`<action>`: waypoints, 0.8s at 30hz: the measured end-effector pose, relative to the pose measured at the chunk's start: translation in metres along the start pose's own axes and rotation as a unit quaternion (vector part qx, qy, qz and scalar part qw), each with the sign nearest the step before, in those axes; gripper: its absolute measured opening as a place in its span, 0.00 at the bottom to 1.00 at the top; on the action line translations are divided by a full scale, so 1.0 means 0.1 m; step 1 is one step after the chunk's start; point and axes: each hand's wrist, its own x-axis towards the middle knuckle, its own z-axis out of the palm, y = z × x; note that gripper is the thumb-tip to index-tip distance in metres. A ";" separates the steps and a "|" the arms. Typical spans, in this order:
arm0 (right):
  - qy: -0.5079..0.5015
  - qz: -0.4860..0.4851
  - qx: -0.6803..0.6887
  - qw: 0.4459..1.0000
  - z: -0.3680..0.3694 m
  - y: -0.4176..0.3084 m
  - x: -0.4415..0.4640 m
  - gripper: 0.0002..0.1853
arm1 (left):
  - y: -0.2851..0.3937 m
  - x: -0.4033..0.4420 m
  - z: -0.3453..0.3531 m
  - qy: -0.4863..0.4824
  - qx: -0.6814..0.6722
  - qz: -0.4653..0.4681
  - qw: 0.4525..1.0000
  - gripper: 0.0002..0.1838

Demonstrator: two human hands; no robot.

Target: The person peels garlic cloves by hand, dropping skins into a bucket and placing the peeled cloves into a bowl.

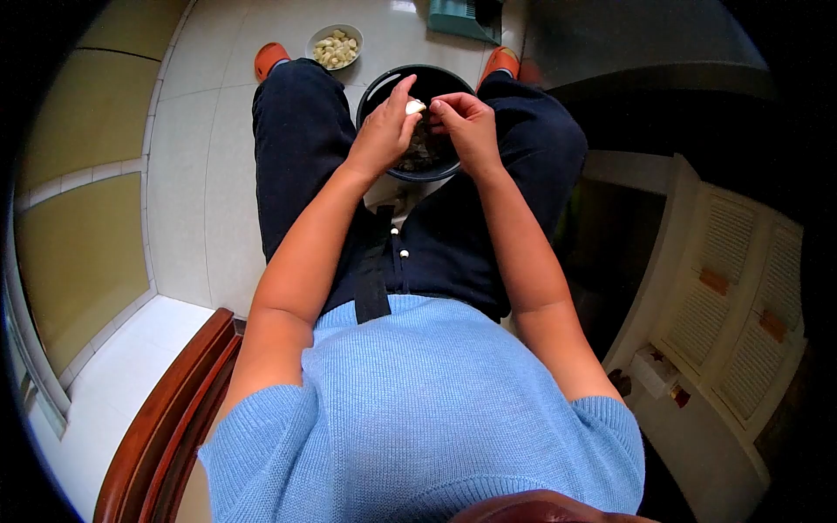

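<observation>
My left hand (pixel 382 138) holds a pale garlic clove (pixel 414 107) between its thumb and fingers. Close to the clove's right side, my right hand (pixel 471 132) has its thumb and fingertips pinched together; whatever they grip is too small to make out. Both hands are over a black bucket (pixel 370 93) between my knees. Dark, papery scraps (pixel 423 150) lie inside it, partly covered by my hands. Beyond my left knee, a white bowl (pixel 310 44) on the floor holds many pale, peeled garlic cloves (pixel 336 50).
Orange shoes (pixel 268 61) are on my feet on either side of the bucket. A teal plastic object (pixel 465 19) stands on the tiled floor (pixel 179 174) ahead. Curved dark wood (pixel 170 418) is at my left, and a pale slatted cabinet (pixel 724 288) at my right.
</observation>
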 end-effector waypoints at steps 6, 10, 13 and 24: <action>0.019 -0.318 -0.204 0.926 0.07 -0.09 -0.04 0.08 | -0.03 -0.01 0.02 -0.010 0.058 0.021 0.998 0.21; -0.100 -0.379 -0.265 0.881 0.16 -0.15 -0.11 0.14 | -0.19 -0.14 0.16 -0.088 0.062 -0.028 0.994 0.09; -0.145 -0.361 -0.284 0.877 0.11 0.02 -0.01 0.13 | -0.18 -0.15 0.24 -0.017 0.084 0.090 0.992 0.07; 0.104 -0.042 -0.297 0.948 -0.18 0.38 0.28 0.16 | 0.01 -0.01 0.17 -0.003 -0.009 0.000 1.000 0.14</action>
